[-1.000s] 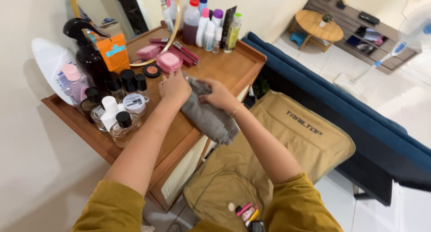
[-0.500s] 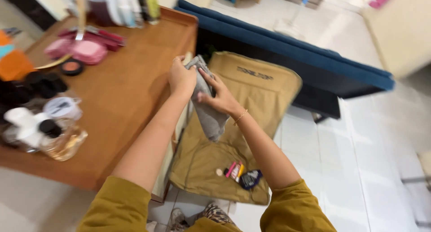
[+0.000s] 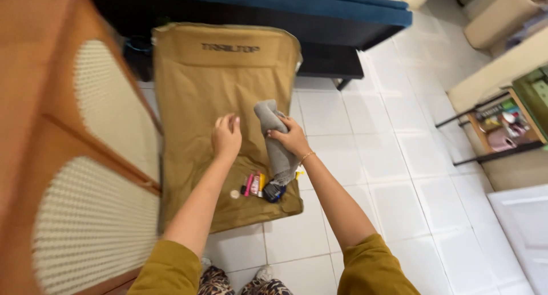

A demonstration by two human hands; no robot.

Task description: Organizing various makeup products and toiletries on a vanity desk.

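A: Hands?
B: Right hand (image 3: 294, 140) gripping a grey cloth (image 3: 277, 141), which hangs rolled over the tan chair (image 3: 194, 78). Left hand (image 3: 226, 138) empty, fingers loosely curled, just left of the cloth, not touching it.

A: Edges, free room?
B: Wooden cabinet (image 3: 51, 158) with woven panels close on the left. Blue sofa (image 3: 274, 4) across the top, touching the chair's back. White tile floor (image 3: 371, 158) open to the right.

A: Small items?
B: A cluster at the chair's front edge (image 3: 260, 186): pink and yellow tubes, a dark lump, a white disc. Dark lettering band on the chair's headrest. Shelf (image 3: 502, 126) of coloured packages far right, too small to sort.
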